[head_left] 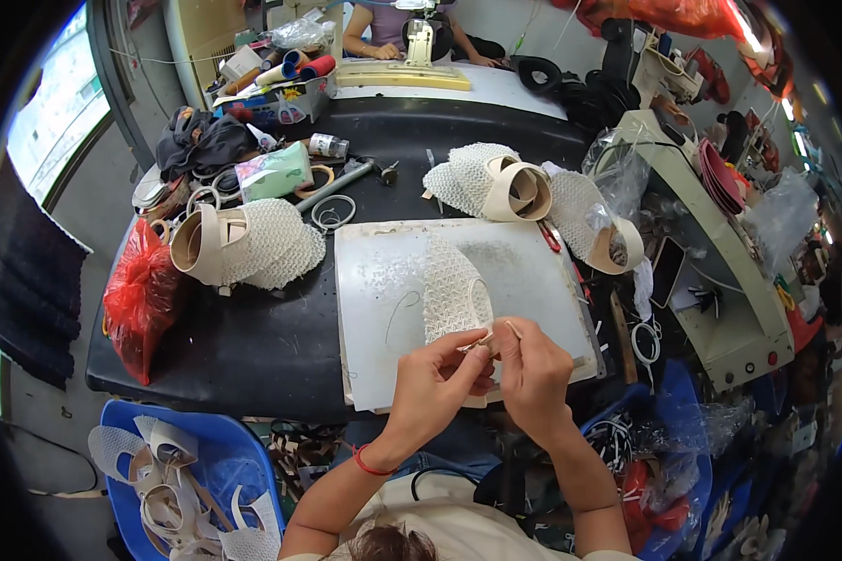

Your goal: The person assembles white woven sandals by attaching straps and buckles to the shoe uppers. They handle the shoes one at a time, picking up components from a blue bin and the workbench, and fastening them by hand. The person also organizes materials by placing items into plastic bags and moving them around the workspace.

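Observation:
A cream woven mesh shoe upper [451, 290], with a curved cut-out on its right side, lies over a pale flat board [384, 323]. At its near end, the thumb and fingers of my left hand [440, 376] are pinched together on its edge. Close against them, my right hand [533, 372] is closed too, its fingertips pinching a thin cream strip [514, 328] at the same edge. My fingers cover most of the spot where the strip and the upper meet. Left of the upper, a loose dark thread [402, 313] curls on the board.
Stacked mesh uppers with cream bands stand left [262, 245] and at the back [482, 182]. A red plastic bag [140, 299] sits at the left table edge. A sewing machine [720, 280] stands right. Blue tubs [269, 467] flank me below. Someone sits across the table [380, 26].

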`<state>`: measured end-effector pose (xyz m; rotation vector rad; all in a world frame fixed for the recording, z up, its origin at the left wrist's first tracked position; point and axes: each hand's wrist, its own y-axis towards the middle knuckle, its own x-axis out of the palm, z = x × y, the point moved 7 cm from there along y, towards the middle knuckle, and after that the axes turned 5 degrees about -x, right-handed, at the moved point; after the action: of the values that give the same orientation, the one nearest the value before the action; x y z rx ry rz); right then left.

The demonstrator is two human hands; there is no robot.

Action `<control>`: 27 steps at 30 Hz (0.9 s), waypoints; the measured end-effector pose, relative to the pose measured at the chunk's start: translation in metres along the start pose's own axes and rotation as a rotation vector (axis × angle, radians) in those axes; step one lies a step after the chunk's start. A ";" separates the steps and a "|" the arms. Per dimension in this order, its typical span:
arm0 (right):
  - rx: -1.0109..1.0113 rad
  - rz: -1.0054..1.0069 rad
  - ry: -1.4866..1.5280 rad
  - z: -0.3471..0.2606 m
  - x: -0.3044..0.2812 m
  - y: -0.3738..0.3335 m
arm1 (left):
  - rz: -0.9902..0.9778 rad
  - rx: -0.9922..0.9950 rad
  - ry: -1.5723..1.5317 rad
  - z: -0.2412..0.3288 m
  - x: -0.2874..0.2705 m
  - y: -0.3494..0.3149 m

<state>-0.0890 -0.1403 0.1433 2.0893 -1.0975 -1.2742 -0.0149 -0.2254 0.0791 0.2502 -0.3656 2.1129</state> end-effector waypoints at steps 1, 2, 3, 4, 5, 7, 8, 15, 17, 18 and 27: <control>0.050 -0.002 0.014 0.007 0.000 -0.002 | -0.023 -0.047 -0.049 -0.007 0.001 0.002; 0.099 -0.004 0.027 0.014 -0.001 -0.003 | -0.049 -0.058 -0.072 -0.011 0.001 0.004; 0.153 -0.004 0.045 0.020 -0.001 -0.005 | -0.073 -0.072 -0.090 -0.014 0.001 0.006; 0.202 -0.022 0.107 0.026 0.000 -0.005 | -0.097 -0.087 -0.108 -0.016 0.001 0.006; 0.250 -0.040 0.169 0.033 0.003 -0.004 | -0.095 -0.091 -0.096 -0.016 0.000 0.007; 0.355 -0.068 0.314 0.041 0.007 -0.005 | -0.095 -0.096 -0.071 -0.015 0.000 0.008; 0.413 -0.079 0.397 0.043 0.009 -0.006 | -0.092 -0.101 -0.067 -0.016 -0.001 0.008; 0.634 -0.118 0.769 0.059 0.024 -0.018 | -0.077 -0.100 -0.042 -0.014 -0.005 0.004; 0.645 -0.123 0.803 0.056 0.027 -0.018 | -0.043 -0.079 -0.057 -0.012 -0.008 0.002; 0.653 -0.121 0.818 0.055 0.027 -0.019 | -0.012 -0.060 -0.074 -0.013 -0.010 0.001; -0.371 -0.007 -0.321 -0.054 -0.001 -0.018 | 0.157 0.487 0.487 0.033 0.015 -0.022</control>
<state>-0.0347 -0.1310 0.1562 1.6544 -0.8922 -1.7114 -0.0028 -0.2140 0.1180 -0.0225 0.4334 2.3054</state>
